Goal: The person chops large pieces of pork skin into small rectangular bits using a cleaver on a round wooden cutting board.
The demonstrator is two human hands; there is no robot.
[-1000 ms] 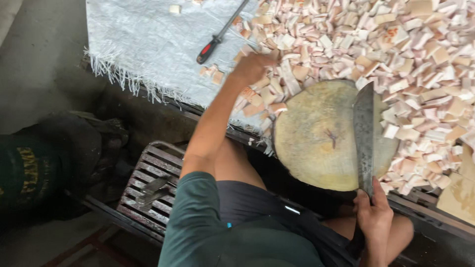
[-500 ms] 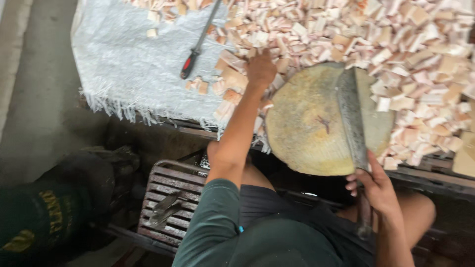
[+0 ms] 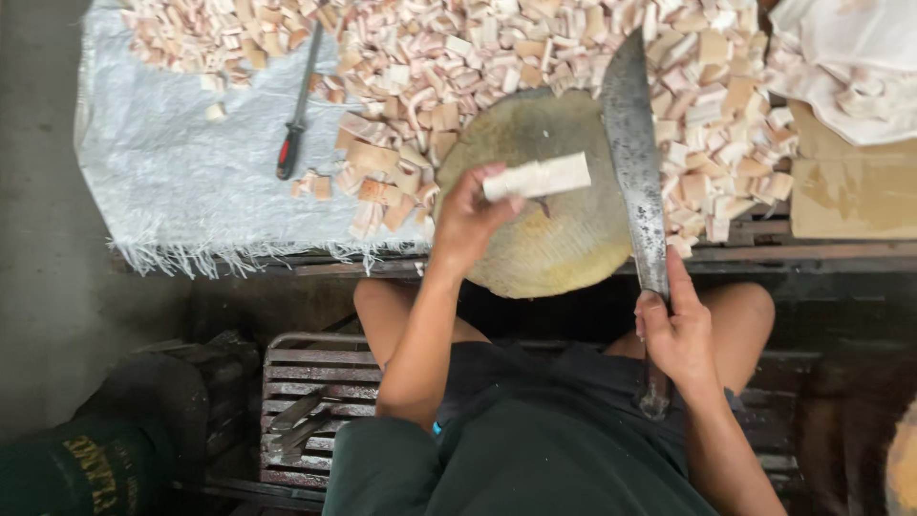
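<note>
This looks like a rough food-processing workplace, probably a market stall or a backyard butchery rather than a home kitchen. A low bench carries a worn round wooden chopping block (image 3: 544, 205) and a great heap of cut pale-pink pieces (image 3: 535, 48) — far more than one household meal — spread on a frayed white woven sheet (image 3: 181, 182). A long, stained cleaver (image 3: 635, 162) and a sharpening steel (image 3: 296, 115) lie among them. The person sits on a slatted crate (image 3: 306, 401) over bare concrete floor (image 3: 43, 239).
</note>
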